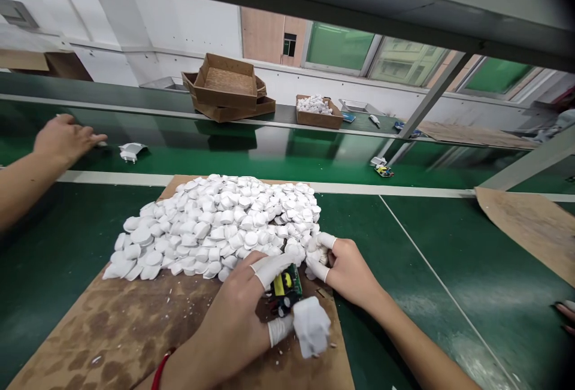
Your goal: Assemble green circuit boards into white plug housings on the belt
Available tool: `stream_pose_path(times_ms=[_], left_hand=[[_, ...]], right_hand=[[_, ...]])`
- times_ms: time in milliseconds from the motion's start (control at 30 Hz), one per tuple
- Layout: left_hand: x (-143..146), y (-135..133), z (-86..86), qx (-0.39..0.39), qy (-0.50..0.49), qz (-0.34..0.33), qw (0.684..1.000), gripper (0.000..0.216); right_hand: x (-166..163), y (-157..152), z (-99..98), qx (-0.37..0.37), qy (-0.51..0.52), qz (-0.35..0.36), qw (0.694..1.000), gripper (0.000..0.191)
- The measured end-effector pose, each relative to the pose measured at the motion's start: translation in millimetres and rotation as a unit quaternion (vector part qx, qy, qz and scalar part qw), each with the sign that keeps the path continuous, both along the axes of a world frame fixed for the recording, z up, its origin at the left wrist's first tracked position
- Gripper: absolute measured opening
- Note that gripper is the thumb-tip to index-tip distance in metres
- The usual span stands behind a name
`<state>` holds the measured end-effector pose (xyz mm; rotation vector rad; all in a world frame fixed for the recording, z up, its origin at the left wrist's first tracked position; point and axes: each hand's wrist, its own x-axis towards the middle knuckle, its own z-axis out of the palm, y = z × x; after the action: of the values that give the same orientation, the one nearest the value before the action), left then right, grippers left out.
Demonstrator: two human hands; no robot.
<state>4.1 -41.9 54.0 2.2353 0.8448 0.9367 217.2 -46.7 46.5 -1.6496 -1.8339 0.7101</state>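
My left hand (238,303), white covers on its finger and thumb, is closed around a small green circuit board (287,287) with a yellow-wrapped transformer. A white squarish piece (311,325) is beside its thumb; I cannot tell whether it is fixed to the board. At the right edge of a heap of small white pieces (224,222), my right hand (345,267) has its covered thumb and finger pinched on one or more of those pieces. The heap rests on a stained cardboard sheet (135,330).
Beyond the heap, a green belt (269,165) carries a white plastic shell (132,150) and another circuit board (383,169). Another person's hand (67,138) reaches over it at left. Cardboard trays (229,81) and a box of white pieces (318,117) stand behind. A metal post (440,90) rises right.
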Motion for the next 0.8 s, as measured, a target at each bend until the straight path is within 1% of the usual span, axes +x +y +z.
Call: stream_pose_path(times_ms=[33, 67, 100, 167, 200, 267, 333, 367, 467, 533, 700, 800], left_hand=[[-1, 0, -1.8, 0.042, 0.008, 0.003, 0.999, 0.057], [-1, 0, -3.1, 0.063, 0.018, 0.003, 0.998, 0.061], [-1, 0, -3.8, 0.063, 0.027, 0.004, 0.998, 0.064], [-1, -1, -3.0, 0.022, 0.041, 0.001, 0.999, 0.065], [-1, -1, -1.7, -0.013, 0.049, -0.004, 0.999, 0.066], [0, -1, 1.7, -0.072, 0.054, -0.012, 0.996, 0.067], [1, 0, 5.1, -0.103, 0.049, -0.011, 0.993, 0.066], [1, 0, 6.7, -0.110, 0.044, -0.008, 0.993, 0.066], [2, 1, 12.1, -0.150, 0.029, -0.023, 0.988, 0.060], [3, 1, 16.9, -0.186, 0.014, -0.046, 0.981, 0.058], [3, 0, 27.3, -0.254, -0.026, -0.113, 0.960, 0.066], [2, 0, 27.9, -0.257, -0.040, -0.132, 0.956, 0.076]], right_hand=[[2, -1, 0.4, 0.021, 0.068, -0.007, 0.997, 0.005], [3, -2, 1.1, 0.053, 0.143, -0.014, 0.988, 0.007], [5, -3, 2.2, 0.088, 0.218, -0.019, 0.972, 0.010], [8, -4, 4.7, 0.140, 0.352, -0.014, 0.925, 0.018], [8, -5, 5.9, 0.143, 0.403, -0.004, 0.904, 0.021], [8, -7, 7.4, 0.101, 0.468, 0.032, 0.877, 0.026], [7, -8, 7.8, 0.037, 0.487, 0.074, 0.870, 0.028], [6, -9, 7.8, 0.011, 0.479, 0.090, 0.873, 0.027], [5, -11, 8.6, -0.028, 0.410, 0.122, 0.903, 0.020], [6, -12, 9.8, -0.034, 0.378, 0.140, 0.915, 0.017], [1, -11, 11.2, -0.017, 0.405, 0.210, 0.890, 0.016], [-3, -10, 10.8, -0.003, 0.402, 0.235, 0.885, 0.015]])
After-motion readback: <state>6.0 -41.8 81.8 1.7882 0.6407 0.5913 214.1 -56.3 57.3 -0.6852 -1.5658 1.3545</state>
